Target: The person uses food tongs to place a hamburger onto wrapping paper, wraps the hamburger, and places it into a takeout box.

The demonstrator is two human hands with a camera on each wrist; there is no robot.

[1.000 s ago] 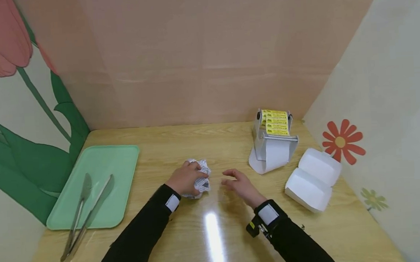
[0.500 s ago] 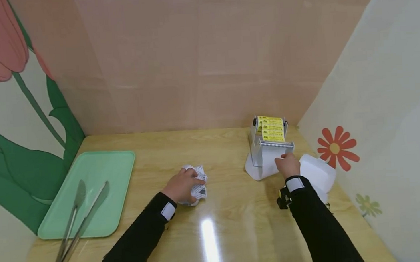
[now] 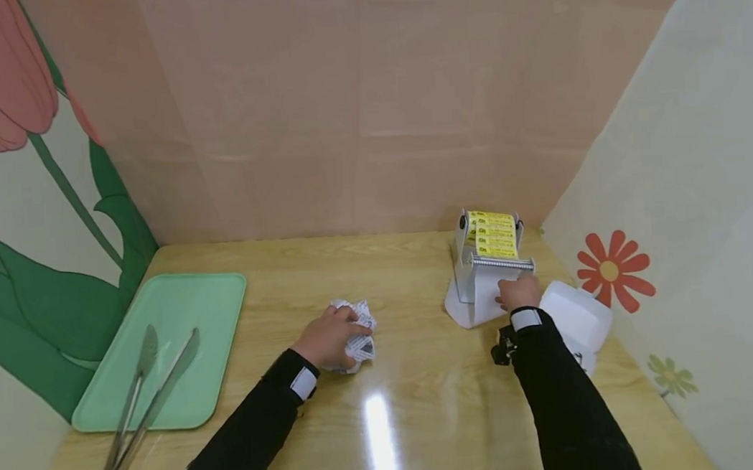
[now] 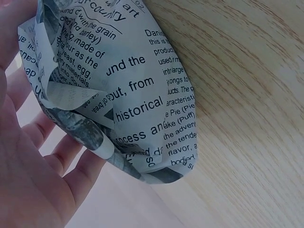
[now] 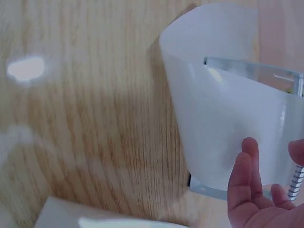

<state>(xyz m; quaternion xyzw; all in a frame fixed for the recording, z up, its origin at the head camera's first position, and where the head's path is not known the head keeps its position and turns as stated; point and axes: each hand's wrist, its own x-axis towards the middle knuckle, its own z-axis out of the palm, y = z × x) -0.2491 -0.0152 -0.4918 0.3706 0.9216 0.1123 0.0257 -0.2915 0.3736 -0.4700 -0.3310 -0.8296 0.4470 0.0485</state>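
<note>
My left hand [image 3: 327,338] grips a bundle wrapped in crumpled printed paper [image 3: 361,344] in the middle of the table. In the left wrist view the print on the wrapper [image 4: 128,104] shows large, and what lies inside is hidden. My right hand [image 3: 520,294] is at the label dispenser [image 3: 465,280], which carries a roll of yellow labels [image 3: 495,235]. Its fingers [image 5: 240,180] overlap the white backing strip [image 5: 218,104] hanging from the serrated bar [image 5: 297,183]. I cannot tell whether finger and thumb pinch the strip's edge.
An open white clamshell box [image 3: 578,312] sits at the right, partly behind my right sleeve. To the left lies a green tray [image 3: 222,302], with metal tongs [image 3: 124,423] reaching over its front edge. Walls stand behind and at both sides.
My right hand has moved from beside the wrapped bundle, right and forward, to the dispenser's strip, staying there over the last half second. The left hand still holds the wrapped bundle.
</note>
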